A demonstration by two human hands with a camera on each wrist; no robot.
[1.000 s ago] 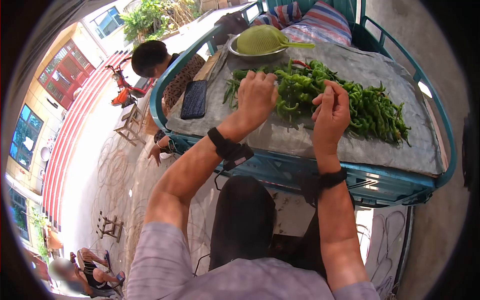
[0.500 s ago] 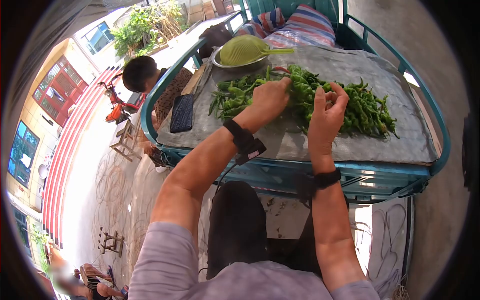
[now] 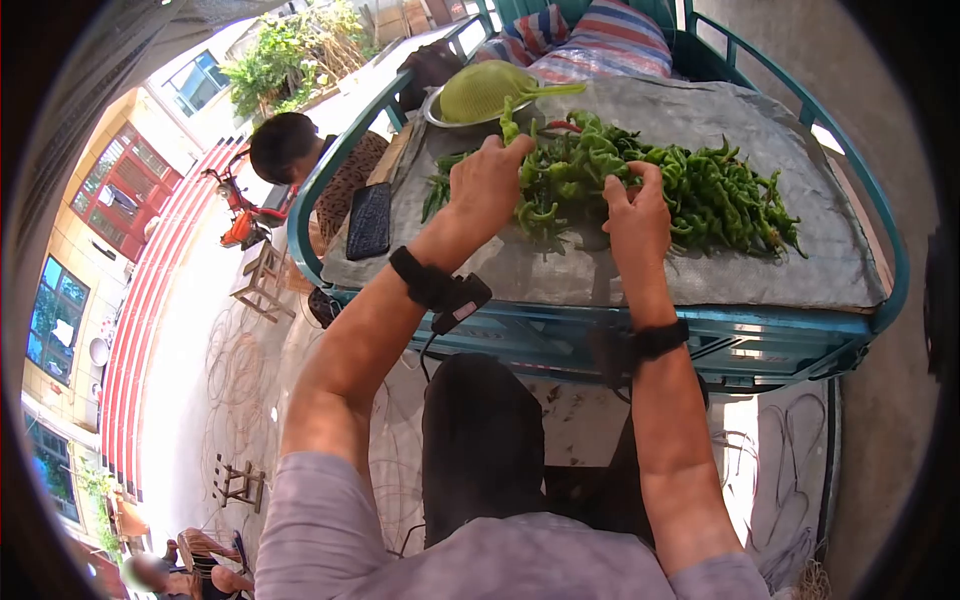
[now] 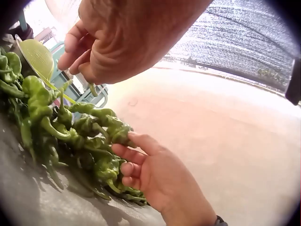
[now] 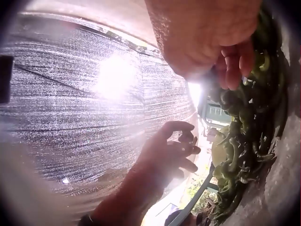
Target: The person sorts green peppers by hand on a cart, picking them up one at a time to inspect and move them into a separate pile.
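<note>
A long heap of curly green peppers [image 3: 735, 200] lies on a grey cloth [image 3: 790, 285]. My left hand [image 3: 485, 185] is over the heap's left part, its fingers pinching a green pepper [image 3: 508, 122] that sticks up in front of the bowl. In the left wrist view a green tip pokes out under those fingers. My right hand [image 3: 640, 225] is lower at the middle of the heap. Its thumb and forefinger are at either side of another green pepper [image 4: 123, 135] at the heap's edge.
A metal bowl [image 3: 432, 108] with a yellow-green strainer [image 3: 485, 92] stands behind the heap. The phone [image 3: 368, 220] lies at the left edge. Blue rails [image 3: 850, 150] frame the cart bed; striped sacks [image 3: 615, 45] sit at its back. A person [image 3: 285, 150] is beside the cart's left side.
My left hand went right over the heap, then came back left with a pepper. My right hand has come down to the peppers, its thumb and forefinger now at one of them.
</note>
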